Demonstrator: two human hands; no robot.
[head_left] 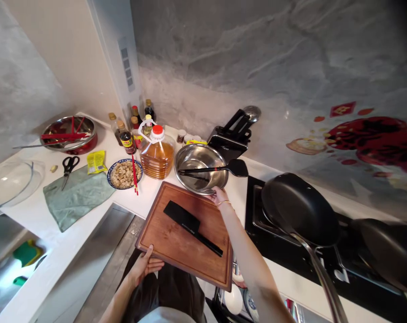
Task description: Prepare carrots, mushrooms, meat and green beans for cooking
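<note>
Two hands grip the wooden cutting board [186,233], which juts off the white surface [38,215] over your lap. Your left hand [146,264] is clamped on its near left corner, thumb on top. Between your hands a black cleaver [191,226] lies flat on the board. Your right hand [218,195] rests at the far edge; its fingers are curled, and you cannot tell whether they clasp the board or the steel bowl [201,172] just beyond. A black spatula [216,169] lies across that bowl. Left of it stand an oil jug [157,154] and a dish of nuts [124,174]; right, a black frying pan [299,208].
</note>
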